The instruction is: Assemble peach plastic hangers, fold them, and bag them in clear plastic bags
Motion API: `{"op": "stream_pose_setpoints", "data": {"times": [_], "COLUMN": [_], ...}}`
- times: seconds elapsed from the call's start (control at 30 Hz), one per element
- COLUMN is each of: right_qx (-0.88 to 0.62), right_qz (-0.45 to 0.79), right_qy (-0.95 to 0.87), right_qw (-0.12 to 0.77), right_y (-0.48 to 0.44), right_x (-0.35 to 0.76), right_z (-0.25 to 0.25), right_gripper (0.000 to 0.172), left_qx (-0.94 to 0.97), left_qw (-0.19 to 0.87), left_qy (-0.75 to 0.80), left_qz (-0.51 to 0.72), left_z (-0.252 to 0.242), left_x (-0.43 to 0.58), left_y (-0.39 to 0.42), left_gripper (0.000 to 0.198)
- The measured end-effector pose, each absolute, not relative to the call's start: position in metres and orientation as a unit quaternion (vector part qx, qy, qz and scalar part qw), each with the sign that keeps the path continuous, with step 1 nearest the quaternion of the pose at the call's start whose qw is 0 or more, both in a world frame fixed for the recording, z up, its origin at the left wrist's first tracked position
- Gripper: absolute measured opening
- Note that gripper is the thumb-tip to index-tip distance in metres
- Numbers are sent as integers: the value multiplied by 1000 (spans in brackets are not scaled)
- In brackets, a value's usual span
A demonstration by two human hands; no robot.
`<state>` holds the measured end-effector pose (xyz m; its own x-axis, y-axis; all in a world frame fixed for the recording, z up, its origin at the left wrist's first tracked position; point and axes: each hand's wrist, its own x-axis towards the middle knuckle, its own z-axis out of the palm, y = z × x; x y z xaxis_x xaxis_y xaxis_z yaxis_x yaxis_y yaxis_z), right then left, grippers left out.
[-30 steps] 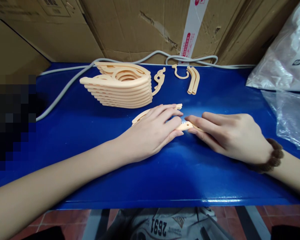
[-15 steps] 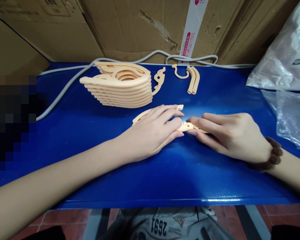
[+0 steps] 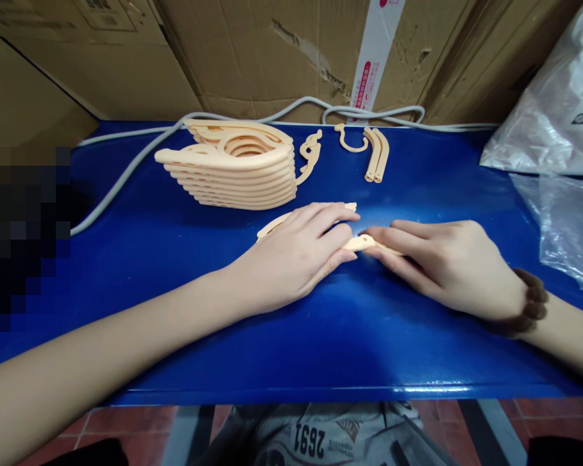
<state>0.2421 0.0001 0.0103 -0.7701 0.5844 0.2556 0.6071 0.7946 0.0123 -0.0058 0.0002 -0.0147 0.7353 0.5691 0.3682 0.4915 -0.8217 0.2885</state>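
Observation:
A peach plastic hanger part (image 3: 272, 226) lies flat on the blue table (image 3: 184, 304) in the middle. My left hand (image 3: 296, 255) rests on it with fingers pressed down, covering most of it. My right hand (image 3: 442, 262) meets it from the right, fingers closed on a second peach piece (image 3: 362, 243) at the joint between the two hands. A brown bead bracelet (image 3: 529, 304) sits on my right wrist.
A stack of several folded peach hangers (image 3: 233, 168) stands behind my left hand. Loose peach pieces: a swirl part (image 3: 309, 154), a hook (image 3: 346, 141), two curved arms (image 3: 376, 155). Grey cable (image 3: 126, 175) along the back, cardboard boxes (image 3: 272, 52) behind, plastic bags (image 3: 554, 116) at right.
Both hands stay almost still at the joint; my right hand has pushed slightly left and flattened a little on the small piece.

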Motion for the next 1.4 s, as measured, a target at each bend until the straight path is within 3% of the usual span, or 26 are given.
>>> {"op": "stream_pose_setpoints", "data": {"times": [0.23,0.37,0.63,0.83,1.03,1.4], "right_qx": [-370,-386,-373,-341,-332,-291], "right_qz": [201,246,169,-7,-105,-212], "right_qy": [-895,-875,-905,-933,-933,-929], "right_qw": [146,155,115,118,92,89], "right_y": [3,3,1,-1,-1,-3], "right_x": [235,233,236,239,242,240], "right_z": [13,14,9,4,3,7], "right_gripper": [40,38,37,44,51,40], "left_qx": [921,921,928,930,931,931], "left_qw": [83,82,84,88,78,89], "left_qy": [302,307,291,285,282,289], "left_qz": [232,226,216,215,219,205], "left_z": [-16,-16,-16,-16,-17,-17], "left_x": [-4,-5,-5,-5,-5,-5], "left_y": [-1,-1,0,1,1,1], "left_gripper": [36,37,34,32,33,33]}}
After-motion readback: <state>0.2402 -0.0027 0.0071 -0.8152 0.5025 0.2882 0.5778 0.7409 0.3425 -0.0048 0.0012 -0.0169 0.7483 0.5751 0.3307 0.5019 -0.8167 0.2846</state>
